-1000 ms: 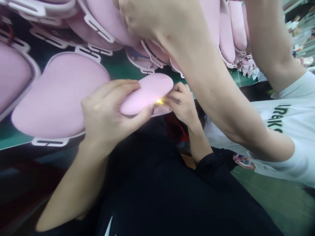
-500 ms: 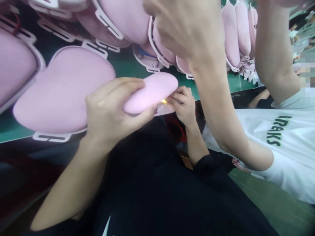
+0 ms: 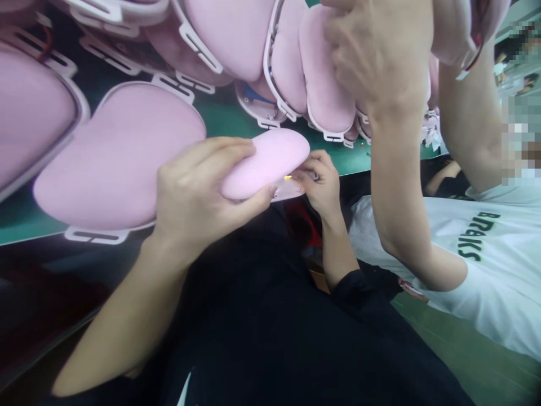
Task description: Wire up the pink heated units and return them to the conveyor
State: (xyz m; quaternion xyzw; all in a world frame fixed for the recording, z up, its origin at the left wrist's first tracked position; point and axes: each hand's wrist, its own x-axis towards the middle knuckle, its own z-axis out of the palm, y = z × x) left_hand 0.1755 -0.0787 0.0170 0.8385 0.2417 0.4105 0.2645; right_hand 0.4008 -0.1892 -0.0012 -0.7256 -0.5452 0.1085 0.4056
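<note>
My left hand (image 3: 198, 192) is wrapped round a pink rounded plastic casing (image 3: 266, 160), thumb below and fingers over the top. The casing's two halves stand apart along the side facing me, and a small bright yellow spot (image 3: 288, 177) shows in the gap. At the casing's right end, my right hand (image 3: 323, 183) has its fingers bent and pinched at the opening. Whatever lies between those fingertips is hidden. Just beyond my left hand, a larger pink casing (image 3: 118, 152) with white slotted tabs lies on the green table (image 3: 21, 225).
Several more pink casings (image 3: 232, 34) are heaped along the back. An open one (image 3: 260, 104) shows a blue part inside. From the right, a co-worker's arm (image 3: 399, 152) reaches across the table. The co-worker's other arm is near a raised pink casing (image 3: 456, 28).
The co-worker's near hand has shifted right, uncovering more pink casings. A raised pink casing has come further into view at the upper right. My hands keep nearly the same hold.
</note>
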